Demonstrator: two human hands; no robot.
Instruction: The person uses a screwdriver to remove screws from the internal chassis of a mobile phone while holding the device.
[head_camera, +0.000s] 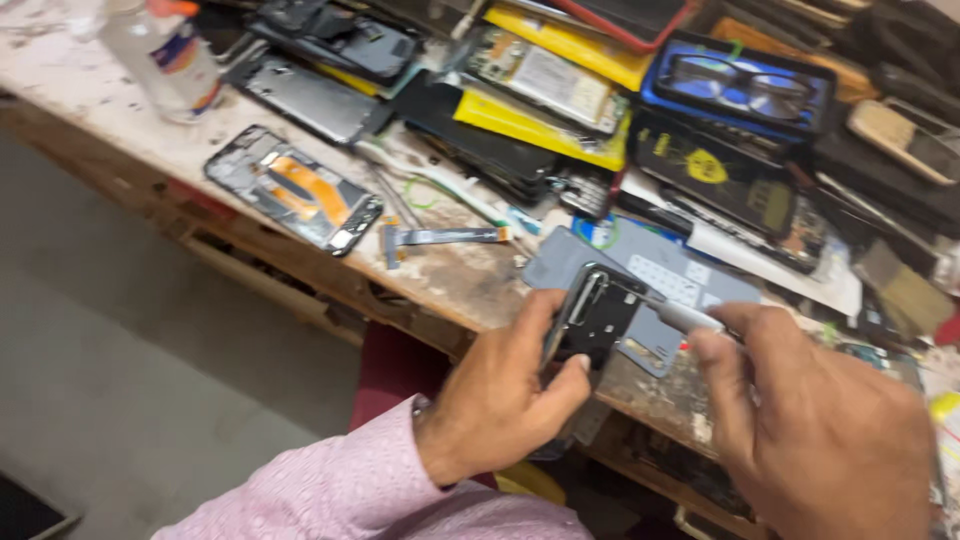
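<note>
We find our left hand (510, 395) gripping the upright phone frame (592, 315), our right hand (820, 430) pinching a tool (685, 316) beside it.

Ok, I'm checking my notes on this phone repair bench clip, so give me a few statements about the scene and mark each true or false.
1. The left hand grips an opened phone frame tilted on its edge. True.
2. The right hand is empty. False: it holds a slim tool with a white handle, its tip at the frame.
3. A pair of glasses lies in a blue case. True.
4. The opened phone with orange ribbon cables lies under the left hand. False: it lies apart, far along the bench.
5. The person's sleeve is pink. True.
</note>
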